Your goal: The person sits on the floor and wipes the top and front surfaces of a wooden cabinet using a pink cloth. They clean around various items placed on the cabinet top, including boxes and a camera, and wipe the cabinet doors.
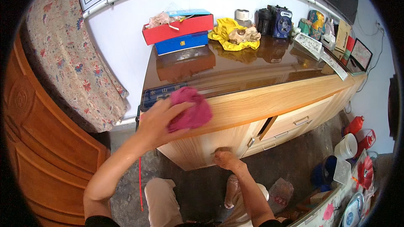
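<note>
My left hand (157, 121) grips a crumpled magenta cloth (192, 110). The cloth lies over the front edge of the dark, glossy top (180, 69) of a wooden cabinet (268, 108), near its left end. A blue plate (150, 98) bearing writing lies just behind this hand, partly covered by the hand and cloth. Lower down, my right hand (228, 160) is curled up by the pale cabinet door (202, 151), with no object visible in it. A brownish patch shows on the door just above its knuckles. Whether these fingers touch the door I cannot tell.
On the cabinet top stand a red box (180, 28) on a blue box (183, 42), a yellow cloth (225, 34) and a blue speaker (281, 21). A carved wooden door (47, 151) is at left. Buckets, including a white one (346, 146), stand at right.
</note>
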A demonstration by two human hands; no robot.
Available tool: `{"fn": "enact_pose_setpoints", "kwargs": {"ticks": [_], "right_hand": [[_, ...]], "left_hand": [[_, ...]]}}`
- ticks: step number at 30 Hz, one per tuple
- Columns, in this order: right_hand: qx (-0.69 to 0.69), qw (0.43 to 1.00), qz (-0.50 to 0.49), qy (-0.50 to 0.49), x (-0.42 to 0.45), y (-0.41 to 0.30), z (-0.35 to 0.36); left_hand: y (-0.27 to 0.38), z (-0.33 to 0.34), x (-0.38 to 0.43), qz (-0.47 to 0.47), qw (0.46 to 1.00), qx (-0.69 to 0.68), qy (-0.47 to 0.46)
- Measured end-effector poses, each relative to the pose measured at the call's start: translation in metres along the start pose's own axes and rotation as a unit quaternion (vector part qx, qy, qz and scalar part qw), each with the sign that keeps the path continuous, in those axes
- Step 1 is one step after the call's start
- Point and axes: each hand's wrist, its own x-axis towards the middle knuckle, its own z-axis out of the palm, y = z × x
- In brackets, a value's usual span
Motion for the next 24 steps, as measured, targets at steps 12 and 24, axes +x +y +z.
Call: {"fn": "enact_pose_setpoints", "kwargs": {"ticks": [12,24], "right_hand": [[-0.012,1.000,-0.018,0.003,-0.003,-0.037,-0.011],[0.040,0.999,0.011,0.004,-0.013,-0.008,-0.023]], "left_hand": [[0.017,0.064,0.075,0.162,0.983,-0.075,0.049],[0.034,0.053,0.047,0.079,0.990,-0.073,0.091]]}}
